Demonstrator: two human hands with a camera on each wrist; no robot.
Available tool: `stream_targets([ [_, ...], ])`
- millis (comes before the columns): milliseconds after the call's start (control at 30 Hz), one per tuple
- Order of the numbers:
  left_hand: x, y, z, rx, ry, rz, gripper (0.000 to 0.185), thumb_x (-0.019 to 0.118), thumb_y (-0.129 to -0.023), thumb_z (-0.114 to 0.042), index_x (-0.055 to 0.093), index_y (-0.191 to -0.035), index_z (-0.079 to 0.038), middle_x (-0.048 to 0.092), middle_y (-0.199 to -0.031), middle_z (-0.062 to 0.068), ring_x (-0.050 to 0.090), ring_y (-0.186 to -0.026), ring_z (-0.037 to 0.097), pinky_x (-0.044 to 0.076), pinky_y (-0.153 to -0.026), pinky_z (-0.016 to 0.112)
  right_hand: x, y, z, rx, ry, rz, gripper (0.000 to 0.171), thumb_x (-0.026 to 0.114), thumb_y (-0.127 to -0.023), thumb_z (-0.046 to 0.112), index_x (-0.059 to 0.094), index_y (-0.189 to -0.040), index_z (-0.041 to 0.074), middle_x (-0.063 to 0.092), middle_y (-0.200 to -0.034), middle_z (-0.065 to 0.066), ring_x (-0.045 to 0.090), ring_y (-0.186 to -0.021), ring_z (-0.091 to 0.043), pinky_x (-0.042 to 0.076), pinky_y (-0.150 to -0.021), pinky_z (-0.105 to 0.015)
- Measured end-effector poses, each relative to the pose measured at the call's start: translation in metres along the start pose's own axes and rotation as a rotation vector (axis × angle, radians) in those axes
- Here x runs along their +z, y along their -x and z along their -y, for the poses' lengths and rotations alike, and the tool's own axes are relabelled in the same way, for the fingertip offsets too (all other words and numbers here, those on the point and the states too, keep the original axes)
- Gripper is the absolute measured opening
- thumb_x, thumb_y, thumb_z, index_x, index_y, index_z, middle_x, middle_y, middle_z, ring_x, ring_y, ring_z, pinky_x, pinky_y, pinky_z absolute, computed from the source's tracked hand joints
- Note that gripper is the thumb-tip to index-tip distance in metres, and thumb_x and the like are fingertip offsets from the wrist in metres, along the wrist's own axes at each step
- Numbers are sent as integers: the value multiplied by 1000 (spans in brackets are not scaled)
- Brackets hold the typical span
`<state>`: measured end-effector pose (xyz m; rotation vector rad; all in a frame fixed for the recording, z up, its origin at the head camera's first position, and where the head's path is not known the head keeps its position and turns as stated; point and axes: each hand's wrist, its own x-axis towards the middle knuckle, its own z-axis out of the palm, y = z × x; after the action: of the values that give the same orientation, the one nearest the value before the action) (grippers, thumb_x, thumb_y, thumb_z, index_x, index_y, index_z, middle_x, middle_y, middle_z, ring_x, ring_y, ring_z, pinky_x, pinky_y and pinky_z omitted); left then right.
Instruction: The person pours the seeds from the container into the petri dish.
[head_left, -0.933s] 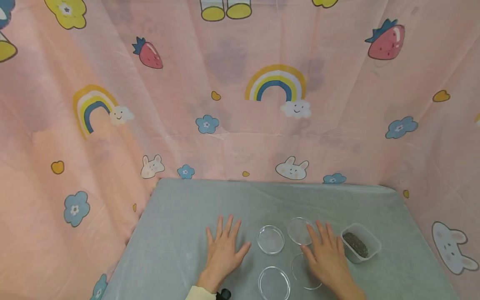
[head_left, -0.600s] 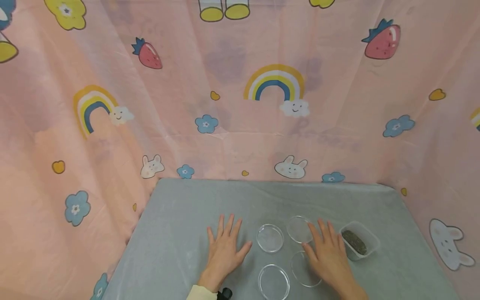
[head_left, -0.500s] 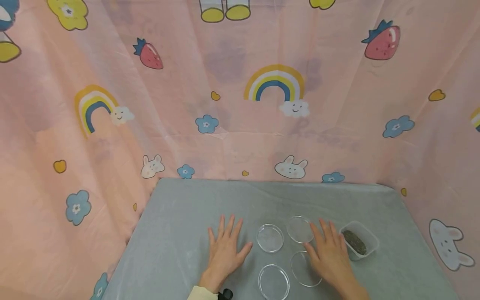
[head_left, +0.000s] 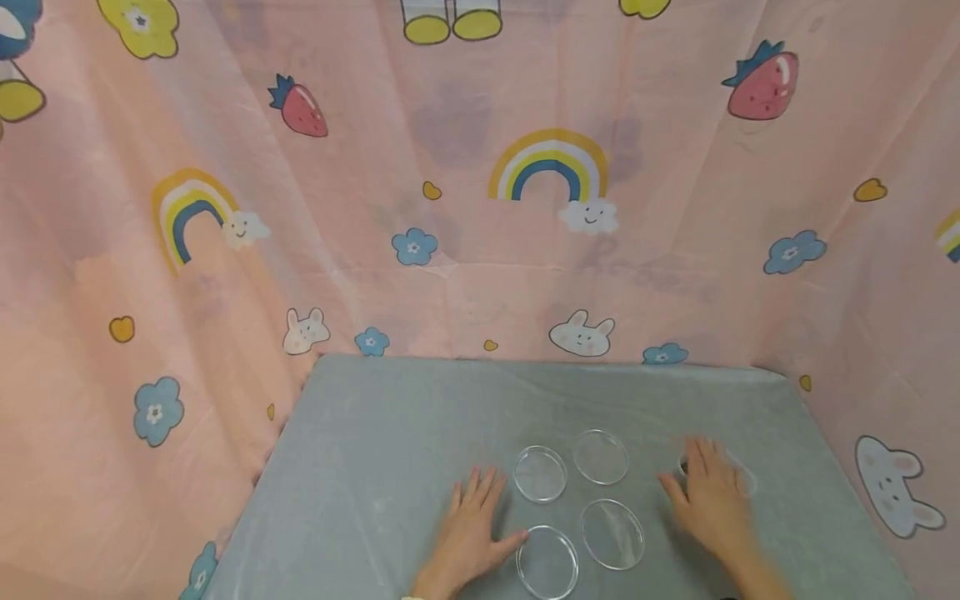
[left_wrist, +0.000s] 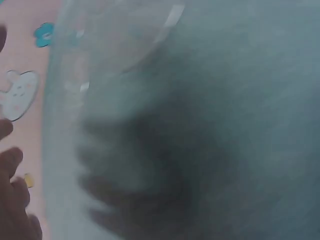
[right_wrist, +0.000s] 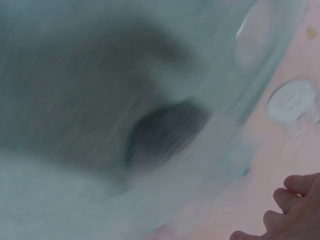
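The left hand [head_left: 471, 533] lies flat on the grey cloth of the bench [head_left: 360, 467], its fingers [head_left: 477, 490] straight and relaxed, gripping nothing. Its thumb points at the rim of the near-left dish [head_left: 547, 562], almost touching it. Taking that dish as the landmark, a second dish [head_left: 539, 474] sits just behind it, a third dish [head_left: 612, 533] just to its right, and a fourth dish [head_left: 601, 457] behind and to the right. All four are shallow, round, clear and thin-walled, probably plastic or glass, and look empty.

Further right of the landmark dish, the right hand [head_left: 711, 500] is motion-blurred over a small clear tub [head_left: 738, 477], which it mostly covers. Its fingers seem spread, but I cannot tell whether they grip the tub. Both wrist views are too smeared to settle this.

The risks, as I judge them: the dishes are light and slick and stand close together, so a sideways brush of the left thumb could slide one into its neighbour. The cloth looks soft and slightly creased, so a dragged dish could catch and tip. A hurried grasp on the tub could tilt it and spill whatever is inside.
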<state>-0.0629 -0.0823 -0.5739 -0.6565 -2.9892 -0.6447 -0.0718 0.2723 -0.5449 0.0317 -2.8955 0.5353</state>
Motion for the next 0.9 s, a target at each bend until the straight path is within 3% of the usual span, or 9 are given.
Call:
stream_targets([
  [167, 23, 12, 1, 109, -4, 23, 91, 63, -81, -68, 47, -143, -3, 47, -147, 14, 39, -138, 36, 36, -107, 55, -5, -1, -44, 2, -33, -38, 87, 71, -86, 44, 36, -130, -22, 38, -127, -42, 36, -116, -59, 32, -83, -75],
  [300, 36, 20, 3, 122, 31, 45, 93, 69, -77, -66, 47, -143, -4, 46, -147, 14, 38, -139, 34, 35, -108, 53, -2, 6, -65, 43, -76, 7, 105, 81, -75, 45, 28, -131, -28, 33, -128, -48, 34, -115, -61, 35, -82, -75],
  [467, 44, 24, 4, 126, 14, 59, 94, 70, -74, -69, 50, -141, -6, 46, -147, 14, 39, -138, 35, 36, -107, 54, 2, 9, -70, 162, -166, 146, 119, 78, -78, 47, 9, -136, -30, 21, -133, -54, 26, -120, -66, 30, -91, -74],
  [567, 46, 24, 4, 131, 6, 52, 93, 71, -72, -69, 52, -139, -9, 47, -147, 14, 40, -138, 35, 37, -106, 55, 4, 10, -69, 244, -256, 174, 122, 79, -79, 42, 1, -139, -28, 16, -135, -55, 24, -121, -67, 28, -96, -72],
  [733, 49, 22, 3, 126, 17, 79, 94, 73, -67, -71, 53, -139, -14, 44, -149, 13, 35, -141, 34, 33, -108, 55, 12, 15, -68, 417, -360, 118, 120, 83, -77, 37, 2, -144, -22, 24, -136, -49, 33, -121, -61, 31, -96, -68],
  [900, 53, 21, 4, 159, -9, 61, 98, 78, -59, -71, 54, -137, -16, 43, -149, 13, 35, -141, 35, 33, -108, 56, 20, 19, -68, 484, -396, 44, 112, 82, -77, 35, 10, -145, -19, 28, -137, -46, 35, -123, -58, 31, -99, -65],
])
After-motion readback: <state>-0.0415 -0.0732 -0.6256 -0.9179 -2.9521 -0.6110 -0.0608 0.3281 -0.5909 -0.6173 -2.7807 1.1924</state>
